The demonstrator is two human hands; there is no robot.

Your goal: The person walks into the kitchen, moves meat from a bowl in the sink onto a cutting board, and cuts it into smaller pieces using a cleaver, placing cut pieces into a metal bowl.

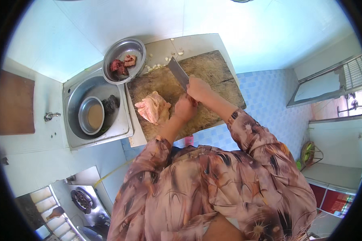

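Note:
My right hand (199, 89) grips the handle of a cleaver (178, 73), whose broad blade points up and to the left over a worn wooden chopping board (212, 67). Close against it, my left hand (185, 107) is closed around a small reddish piece of meat (194, 101), mostly hidden by the fingers. A large piece of raw poultry (153, 107) lies on the board to the left of my left hand. Beyond the board's upper left corner, a metal bowl (124, 79) holds several dark red chunks of meat (119, 67).
Peeled garlic cloves (157, 67) lie scattered along the board's far edge. At the left is a steel sink (69, 120) with a smaller metal bowl (91, 115) of cloudy liquid and a dark scouring pad (111, 104). A gas burner (82, 200) stands at the lower left.

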